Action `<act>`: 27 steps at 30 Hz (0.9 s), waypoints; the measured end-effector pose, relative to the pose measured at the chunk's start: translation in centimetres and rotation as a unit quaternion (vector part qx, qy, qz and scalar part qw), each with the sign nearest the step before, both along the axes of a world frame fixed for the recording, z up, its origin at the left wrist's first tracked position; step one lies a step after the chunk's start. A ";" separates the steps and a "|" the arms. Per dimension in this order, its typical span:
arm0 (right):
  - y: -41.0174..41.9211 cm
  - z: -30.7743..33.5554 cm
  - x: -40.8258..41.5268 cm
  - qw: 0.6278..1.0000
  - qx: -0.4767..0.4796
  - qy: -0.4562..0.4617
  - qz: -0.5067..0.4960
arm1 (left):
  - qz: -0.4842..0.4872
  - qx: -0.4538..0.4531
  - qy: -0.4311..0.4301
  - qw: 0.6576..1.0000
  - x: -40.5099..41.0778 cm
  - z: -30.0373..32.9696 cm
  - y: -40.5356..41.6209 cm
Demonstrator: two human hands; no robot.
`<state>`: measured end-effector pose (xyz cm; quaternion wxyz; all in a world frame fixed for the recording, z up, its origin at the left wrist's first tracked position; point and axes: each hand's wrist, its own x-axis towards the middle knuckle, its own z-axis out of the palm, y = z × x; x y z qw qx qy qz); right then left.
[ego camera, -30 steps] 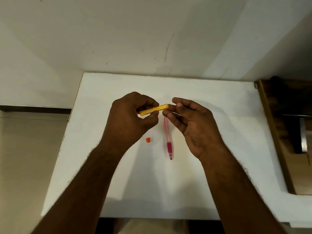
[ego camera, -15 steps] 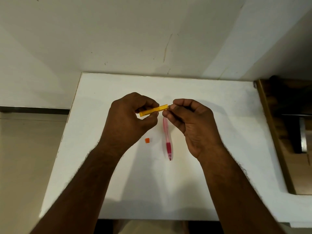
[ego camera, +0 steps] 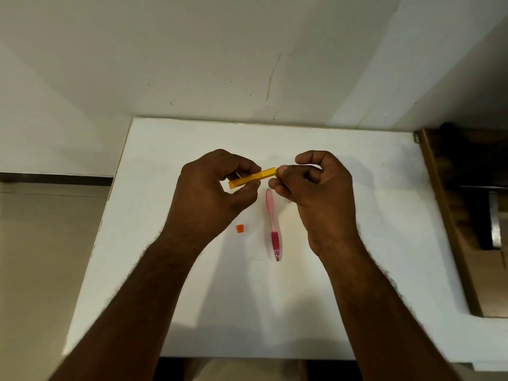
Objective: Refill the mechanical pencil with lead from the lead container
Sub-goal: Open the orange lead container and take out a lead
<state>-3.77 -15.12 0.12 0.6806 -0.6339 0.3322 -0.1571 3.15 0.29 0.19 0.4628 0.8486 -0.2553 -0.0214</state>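
Observation:
My left hand point(ego camera: 209, 196) pinches a slim yellow lead container point(ego camera: 254, 177) between thumb and fingers, holding it nearly level above the white table point(ego camera: 165, 149). My right hand point(ego camera: 316, 193) has its fingertips closed at the container's right end; whether a lead is between them is too small to tell. A pink mechanical pencil point(ego camera: 273, 225) lies on the table below the container, tip toward me, between the two hands. A small orange cap point(ego camera: 239, 228) rests on the table to the pencil's left.
A wall rises directly behind the table. A dark wooden unit point(ego camera: 461, 215) borders the table's right edge. Tiled floor point(ego camera: 41, 257) lies beyond the left edge.
My right hand's fingers have curled tighter at the container's right end. The container, the pencil and the cap stay where they were.

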 end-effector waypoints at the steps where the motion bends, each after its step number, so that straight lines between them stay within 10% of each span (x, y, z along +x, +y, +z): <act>1: 0.0 0.0 0.0 1.000 -0.008 -0.002 0.001 | 0.001 -0.003 0.000 1.000 0.0 0.0 0.0; 27: 0.2 0.3 -0.4 0.922 -0.373 -0.101 -0.019 | 0.017 -0.023 0.059 0.998 0.0 -0.3 -0.2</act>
